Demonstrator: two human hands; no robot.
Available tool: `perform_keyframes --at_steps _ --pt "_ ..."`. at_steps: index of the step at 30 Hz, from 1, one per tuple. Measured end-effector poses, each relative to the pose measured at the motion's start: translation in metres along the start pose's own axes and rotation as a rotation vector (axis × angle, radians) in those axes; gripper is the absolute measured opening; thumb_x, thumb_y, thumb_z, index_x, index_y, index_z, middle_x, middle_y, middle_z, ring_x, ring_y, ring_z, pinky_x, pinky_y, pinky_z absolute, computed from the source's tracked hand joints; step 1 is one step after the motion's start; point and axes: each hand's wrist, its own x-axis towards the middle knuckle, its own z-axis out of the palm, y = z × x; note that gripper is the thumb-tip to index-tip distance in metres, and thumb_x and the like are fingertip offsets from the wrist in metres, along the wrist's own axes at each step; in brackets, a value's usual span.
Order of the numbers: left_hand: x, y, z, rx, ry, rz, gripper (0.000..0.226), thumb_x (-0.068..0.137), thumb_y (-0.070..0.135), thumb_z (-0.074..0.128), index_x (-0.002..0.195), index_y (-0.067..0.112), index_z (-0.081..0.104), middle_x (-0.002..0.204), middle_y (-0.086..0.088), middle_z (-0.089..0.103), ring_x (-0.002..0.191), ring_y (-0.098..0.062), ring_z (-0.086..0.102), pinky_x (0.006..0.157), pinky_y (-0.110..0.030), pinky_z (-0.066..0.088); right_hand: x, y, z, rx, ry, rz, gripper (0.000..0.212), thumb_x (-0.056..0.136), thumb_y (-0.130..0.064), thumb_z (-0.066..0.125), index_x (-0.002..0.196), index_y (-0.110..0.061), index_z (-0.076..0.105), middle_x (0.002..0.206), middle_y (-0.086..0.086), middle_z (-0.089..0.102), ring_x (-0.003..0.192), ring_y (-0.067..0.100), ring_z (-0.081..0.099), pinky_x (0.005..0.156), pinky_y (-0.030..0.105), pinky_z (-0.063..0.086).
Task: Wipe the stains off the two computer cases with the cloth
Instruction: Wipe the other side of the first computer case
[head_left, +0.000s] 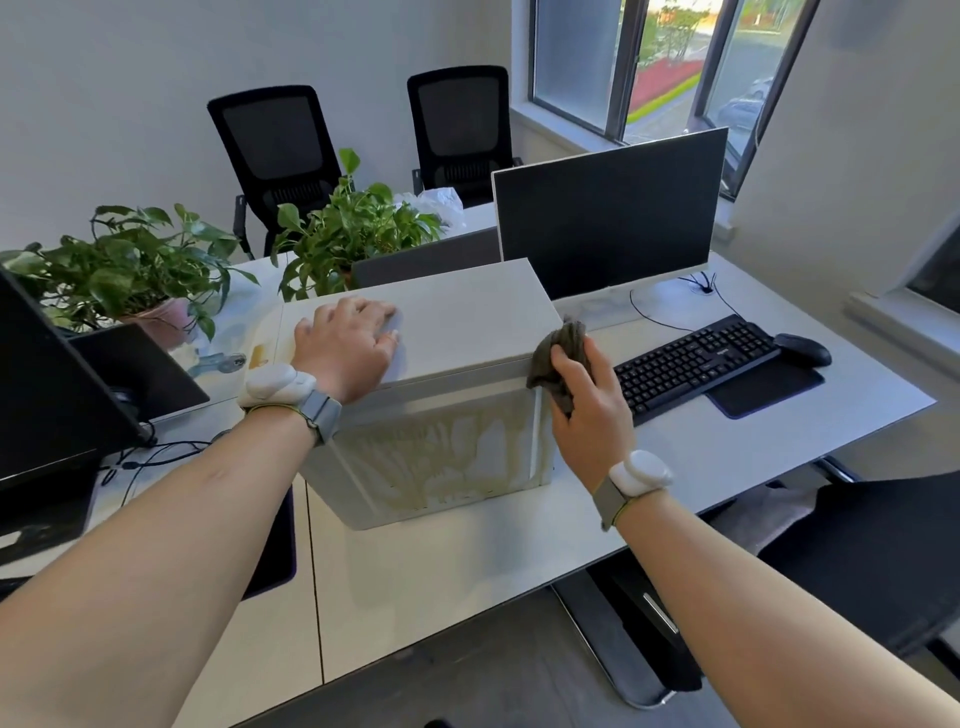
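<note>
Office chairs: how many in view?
2, possibly 3. One black chair against the far wall, left; another beside the window. A dark shape at the lower right might be a third.

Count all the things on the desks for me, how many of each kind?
Computer cases: 1
Cloths: 1
Monitors: 2
Keyboards: 1
Mice: 1
Mouse pads: 1
Potted plants: 2
Plastic bags: 1
Total: 10
</note>
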Motion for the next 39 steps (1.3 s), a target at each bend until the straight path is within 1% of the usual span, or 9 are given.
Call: perform_keyframes --at_steps 7,11,17,20,24,30,34,36,39 --pt "0.002 0.012 -0.007 0.090 -0.049 -0.009 0.042 0.105 0.040 0.037 0.144 0.033 0.049 0.153 -0.002 0.042 0.138 -0.032 0.040 0.111 -0.052 0.029 -0.002 0.006 -0.006 -0.140 -0.042 -0.079 0.058 0.088 0.000 0.065 0.143 -0.017 0.058 0.148 0.017 0.043 0.122 0.042 0.053 0.075 0.045 0.059" --pt "0.011 0.029 -0.023 0.081 -0.162 -0.143 0.040 0.099 0.030 0.032 0.134 0.026 0.050 0.144 -0.010 0.044 0.131 -0.036 0.043 0.109 -0.059 0.031 -0.024 0.032 0.005 -0.227 -0.172 -0.086 0.056 0.083 0.004 0.070 0.134 -0.016 0.060 0.143 0.018 0.047 0.101 0.043 0.055 0.063 0.050 0.059" --pt "0.005 0.074 0.007 0.065 -0.008 -0.290 0.087 0.093 0.076 0.024 0.146 0.008 0.041 0.153 -0.016 0.039 0.143 -0.032 0.032 0.115 -0.062 0.021 -0.025 0.026 -0.001 -0.141 -0.057 -0.048 0.056 0.086 0.002 0.067 0.140 -0.013 0.060 0.140 0.020 0.048 0.116 0.043 0.055 0.082 0.042 0.054" --pt "0.006 0.060 0.011 0.006 -0.034 -0.132 0.082 0.096 0.077 0.025 0.158 0.024 0.022 0.169 -0.006 0.016 0.154 -0.027 0.014 0.116 -0.062 0.016 -0.025 0.028 0.007 -0.188 -0.126 -0.050 0.060 0.084 0.002 0.068 0.141 -0.016 0.058 0.137 0.018 0.049 0.108 0.041 0.057 0.070 0.041 0.057" --pt "0.012 0.054 0.011 0.053 -0.114 -0.066 0.067 0.094 0.078 0.019 0.155 0.049 0.026 0.169 0.004 0.019 0.155 -0.026 0.012 0.116 -0.066 0.014 -0.052 0.040 0.015 -0.247 -0.245 0.003 0.057 0.080 0.006 0.071 0.133 -0.013 0.063 0.122 0.020 0.057 0.093 0.042 0.062 0.058 0.039 0.056" --pt "0.009 0.055 0.010 0.052 -0.107 -0.089 0.064 0.094 0.076 0.021 0.153 0.051 0.029 0.168 0.005 0.020 0.155 -0.025 0.013 0.116 -0.063 0.014 -0.036 0.021 0.007 -0.116 -0.066 -0.056 0.058 0.086 0.001 0.068 0.142 -0.010 0.057 0.135 0.021 0.049 0.110 0.038 0.056 0.077 0.038 0.054" --pt "0.010 0.057 0.009 0.041 -0.115 -0.093 0.064 0.094 0.076 0.021 0.153 0.052 0.029 0.168 0.005 0.019 0.155 -0.025 0.012 0.116 -0.063 0.013 -0.045 0.033 0.022 -0.295 -0.274 -0.038 0.063 0.084 0.000 0.067 0.144 -0.016 0.054 0.133 0.018 0.050 0.102 0.039 0.057 0.065 0.042 0.058" --pt "0.010 0.056 0.009 0.040 -0.116 -0.093 0.063 0.094 0.076 0.021 0.152 0.052 0.029 0.168 0.004 0.019 0.155 -0.024 0.012 0.116 -0.063 0.014 -0.058 0.041 0.023 -0.331 -0.437 0.052 0.056 0.089 -0.006 0.062 0.142 -0.021 0.055 0.126 0.013 0.053 0.094 0.037 0.059 0.065 0.040 0.057" --pt "0.009 0.057 0.010 0.045 -0.112 -0.096 0.064 0.094 0.076 0.021 0.152 0.052 0.029 0.168 0.004 0.019 0.155 -0.025 0.012 0.116 -0.063 0.013 -0.060 0.037 0.015 -0.076 -0.514 0.543 0.037 0.095 -0.020 0.053 0.128 -0.033 0.062 0.108 0.004 0.065 0.081 0.029 0.066 0.064 0.033 0.054"
